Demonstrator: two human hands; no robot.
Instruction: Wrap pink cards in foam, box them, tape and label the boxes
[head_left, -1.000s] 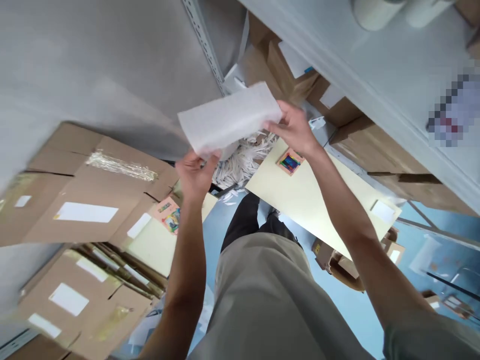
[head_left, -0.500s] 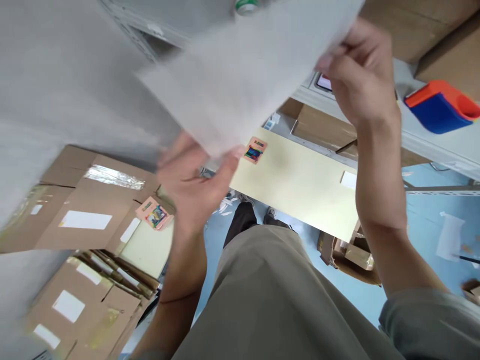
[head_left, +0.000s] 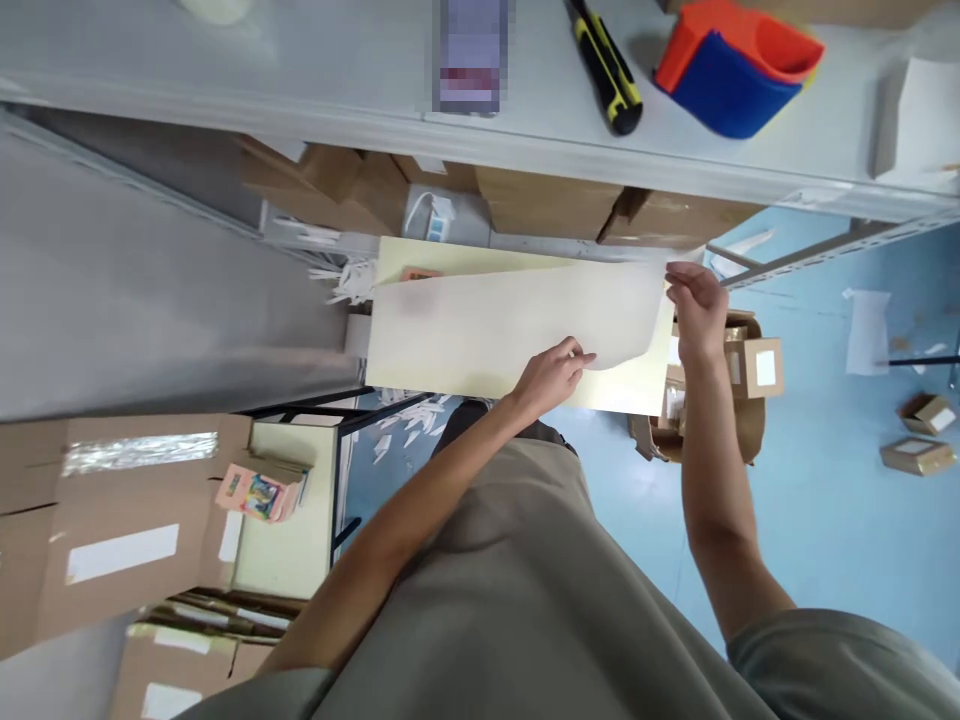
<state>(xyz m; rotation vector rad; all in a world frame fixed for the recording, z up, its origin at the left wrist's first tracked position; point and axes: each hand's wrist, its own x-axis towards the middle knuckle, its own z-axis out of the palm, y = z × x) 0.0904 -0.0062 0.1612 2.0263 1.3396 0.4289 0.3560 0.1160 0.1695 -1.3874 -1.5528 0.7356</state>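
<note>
A large white sheet of paper point(head_left: 480, 310) lies over the pale yellow table point(head_left: 630, 396), its right end slightly lifted and curved. My right hand point(head_left: 699, 308) pinches the sheet's far right corner between thumb and fingers. At the near edge, toward the right, my left hand point(head_left: 551, 378) has its fingers closed on the paper. Beneath the sheet's far left edge, a peach-coloured printed packet point(head_left: 420, 273) peeks out, mostly covered.
Across the shelf point(head_left: 337, 80) lie a blurred-out phone point(head_left: 470, 50), a yellow-black utility knife point(head_left: 611, 80) and an orange-blue holder point(head_left: 739, 70). Peach packets point(head_left: 259, 492) are stacked on a side table at left, beside cardboard boxes point(head_left: 127, 510). An open carton point(head_left: 750, 415) stands right.
The sheet has come down from up in front of me onto the table, covering most of the packet there. Both hands have lowered with it, and my view has turned.
</note>
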